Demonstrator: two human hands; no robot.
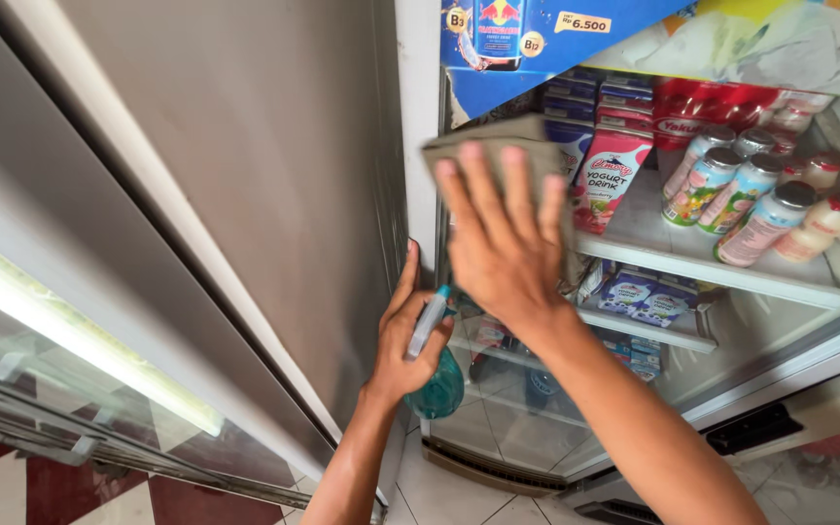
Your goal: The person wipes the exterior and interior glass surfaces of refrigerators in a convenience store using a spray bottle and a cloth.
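My right hand [503, 243] presses a grey-brown cloth [498, 146] flat against the glass door [780, 321] of a drinks fridge, fingers spread. My left hand [410, 335] is lower and to the left, at the door's edge. It grips a small spray bottle [437, 374] with a teal body and a white nozzle. Behind the glass, white shelves [653, 238] hold a pink drink carton [607, 175] and several small bottles [746, 194] with silver or red caps.
A grey metal cabinet side [245, 175] fills the left of the view, with a lit glass case [70, 340] beside it. Lower shelves hold blue-and-white cartons [639, 292]. A blue poster [527, 39] runs along the fridge top. Red and white floor tiles [51, 486] lie below.
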